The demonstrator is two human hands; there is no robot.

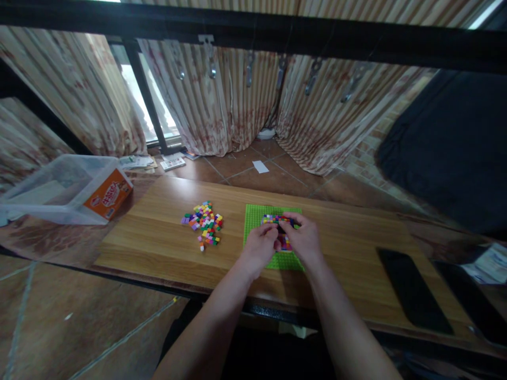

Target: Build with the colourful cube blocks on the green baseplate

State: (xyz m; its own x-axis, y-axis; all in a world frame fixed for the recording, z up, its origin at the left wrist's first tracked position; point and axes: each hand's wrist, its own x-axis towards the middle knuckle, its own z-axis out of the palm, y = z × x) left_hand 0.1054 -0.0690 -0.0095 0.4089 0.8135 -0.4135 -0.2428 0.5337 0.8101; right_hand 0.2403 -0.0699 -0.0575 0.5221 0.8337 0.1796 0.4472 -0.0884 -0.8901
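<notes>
A green studded baseplate (250,214) lies on the wooden board, with a block of multicoloured toy bricks (273,217) built up on it. My left hand (259,245) is at the near left side of the built block, its thumb and fingers closed together. From the right, my right hand (304,237) reaches over the block, fingers bent and closed against its top. Whatever is between the fingertips of either hand is too small and too covered to make out. Both hands hide much of the block's middle. Left of the baseplate lies a loose pile of small coloured bricks (206,219).
The wooden board (158,232) spans the tabletop. A dark phone-shaped slab (414,290) lies at its right. A clear plastic bin (59,195) with an orange label stands far left. Overhead runs a black bar (253,26) with metal hooks, in front of striped curtains (237,105).
</notes>
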